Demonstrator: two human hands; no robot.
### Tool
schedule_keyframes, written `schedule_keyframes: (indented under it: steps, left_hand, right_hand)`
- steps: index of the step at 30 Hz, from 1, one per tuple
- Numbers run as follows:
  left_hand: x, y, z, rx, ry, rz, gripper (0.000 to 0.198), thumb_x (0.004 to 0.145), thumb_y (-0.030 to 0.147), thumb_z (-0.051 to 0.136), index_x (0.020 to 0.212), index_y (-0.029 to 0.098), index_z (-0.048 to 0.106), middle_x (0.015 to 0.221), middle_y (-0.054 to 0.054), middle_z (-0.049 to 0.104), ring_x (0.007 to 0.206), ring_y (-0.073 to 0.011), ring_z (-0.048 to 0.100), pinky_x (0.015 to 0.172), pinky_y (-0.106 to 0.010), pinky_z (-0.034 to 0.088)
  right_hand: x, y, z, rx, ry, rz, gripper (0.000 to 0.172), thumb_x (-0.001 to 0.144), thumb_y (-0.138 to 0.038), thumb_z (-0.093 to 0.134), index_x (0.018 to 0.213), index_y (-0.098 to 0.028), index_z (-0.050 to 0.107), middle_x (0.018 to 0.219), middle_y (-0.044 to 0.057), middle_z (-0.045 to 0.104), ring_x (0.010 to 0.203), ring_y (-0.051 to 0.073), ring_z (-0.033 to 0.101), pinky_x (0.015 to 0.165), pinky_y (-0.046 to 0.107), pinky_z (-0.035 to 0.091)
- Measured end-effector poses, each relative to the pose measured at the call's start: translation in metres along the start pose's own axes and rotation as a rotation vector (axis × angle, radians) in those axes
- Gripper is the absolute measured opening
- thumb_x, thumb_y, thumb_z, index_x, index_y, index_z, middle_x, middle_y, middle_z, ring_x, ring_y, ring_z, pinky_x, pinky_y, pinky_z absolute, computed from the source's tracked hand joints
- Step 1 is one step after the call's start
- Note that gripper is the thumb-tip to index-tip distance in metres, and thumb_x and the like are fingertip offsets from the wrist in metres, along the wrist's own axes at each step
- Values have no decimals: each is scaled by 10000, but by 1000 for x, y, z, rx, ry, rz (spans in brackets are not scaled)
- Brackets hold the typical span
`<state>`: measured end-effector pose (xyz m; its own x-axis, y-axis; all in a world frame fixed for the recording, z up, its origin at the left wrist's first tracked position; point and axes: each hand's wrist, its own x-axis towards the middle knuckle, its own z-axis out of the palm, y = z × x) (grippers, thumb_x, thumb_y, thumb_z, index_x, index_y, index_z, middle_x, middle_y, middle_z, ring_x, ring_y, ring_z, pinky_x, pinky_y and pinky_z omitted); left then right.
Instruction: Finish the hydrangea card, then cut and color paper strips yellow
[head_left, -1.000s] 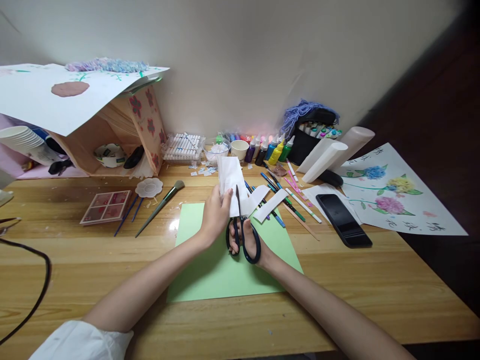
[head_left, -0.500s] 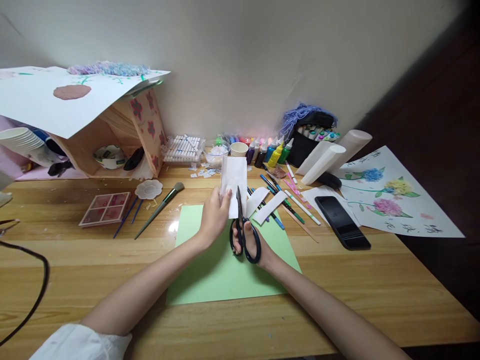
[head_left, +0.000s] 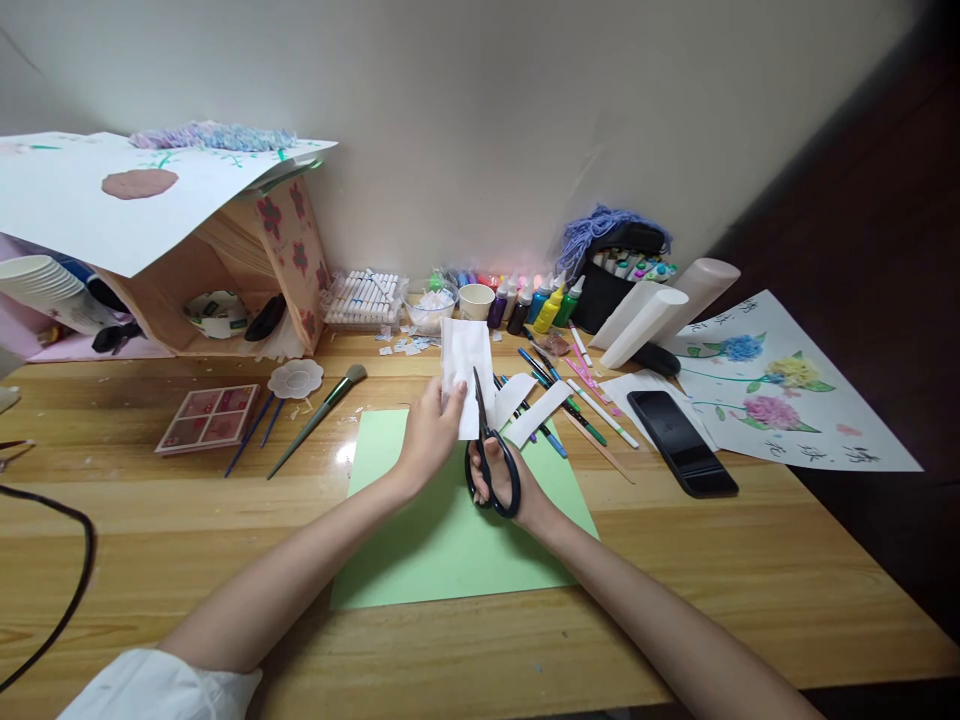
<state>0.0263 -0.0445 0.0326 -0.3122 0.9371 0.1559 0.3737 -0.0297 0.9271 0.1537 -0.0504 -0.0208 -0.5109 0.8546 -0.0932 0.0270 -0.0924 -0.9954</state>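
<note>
Wooden table point(head_left: 150, 520) — scissors point(head_left: 487, 450) in right hand point(head_left: 517, 490)

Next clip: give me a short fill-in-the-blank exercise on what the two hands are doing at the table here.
1. The right hand holds black ____, blades pointing up into the white paper.
2. The left hand grips the white paper by its lower ____ edge.
3. Under both hands, a sheet of ____ paper lies flat on the wooden table.
4. Right of the hands, a black ____ lies flat near the flower drawing.

Missing words: scissors; left; green; phone
</note>
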Motion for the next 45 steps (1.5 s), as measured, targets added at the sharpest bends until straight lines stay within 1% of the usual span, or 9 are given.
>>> schedule_keyframes:
  steps: [6,10,17,24,28,31,37,40,45]
  left_hand:
    - [12,-8,-3,-103,36,-62,350,827,468,504,890,139,606,868,-74,668,765,-193,597,637,-257,428]
    - [16,-14,-4,-91,56,-50,333,826,451,506,864,134,603,857,-78,667,778,-200,599,645,-260,431]
    - [8,-13,2,-39,28,-46,300,834,433,505,864,149,596,815,-61,658,739,-188,581,620,-254,417]
    - [9,-12,0,-25,66,-61,300,826,449,512,808,157,577,769,-45,635,711,-182,562,594,-247,393]
    - [7,-10,2,-61,31,-50,287,831,432,512,829,153,581,791,-47,645,730,-183,577,611,-249,409]
    - [3,-7,4,-97,-7,-57,282,826,430,520,839,155,585,808,-44,652,738,-183,583,618,-248,415]
    - [2,-6,4,-90,-24,-72,282,827,431,520,845,158,588,792,-38,646,719,-173,574,602,-241,409]
    - [1,-6,4,-94,-21,-81,294,819,446,526,819,158,586,755,-30,638,690,-167,560,584,-236,400]
    - [-4,-1,7,-164,-67,-112,294,816,445,529,841,158,587,778,-30,654,641,-157,564,536,-226,402]
  right_hand:
    - [-2,0,-2,30,-68,48,652,696,-825,305,700,-190,456,364,-75,403,309,82,387,376,202,385]
    - [-6,1,0,19,-119,89,701,681,-847,225,700,-186,458,380,-65,419,335,87,410,408,213,411]
    - [-6,0,2,-5,-55,104,720,663,-863,189,661,-191,449,366,-55,413,340,108,452,419,234,431]
    - [-6,3,3,-56,-11,78,629,740,-797,273,655,-197,441,353,-70,386,307,91,402,379,210,378]
    - [-6,-5,0,-89,-46,41,729,720,-824,133,582,-187,459,392,-21,444,380,109,472,443,229,422]
    - [-6,-8,-3,-118,-59,26,767,719,-823,89,510,-181,452,397,-3,446,382,103,473,447,227,426]
    - [-6,-6,-3,-131,4,29,667,785,-765,222,532,-188,437,371,-37,393,337,92,442,406,211,398]
    - [-7,-8,-2,-124,-7,18,643,781,-764,254,552,-192,437,379,-40,400,345,97,445,408,215,394]
    - [-7,-10,-2,-129,-47,-41,781,751,-799,73,504,-183,485,423,13,465,411,120,476,450,239,405]
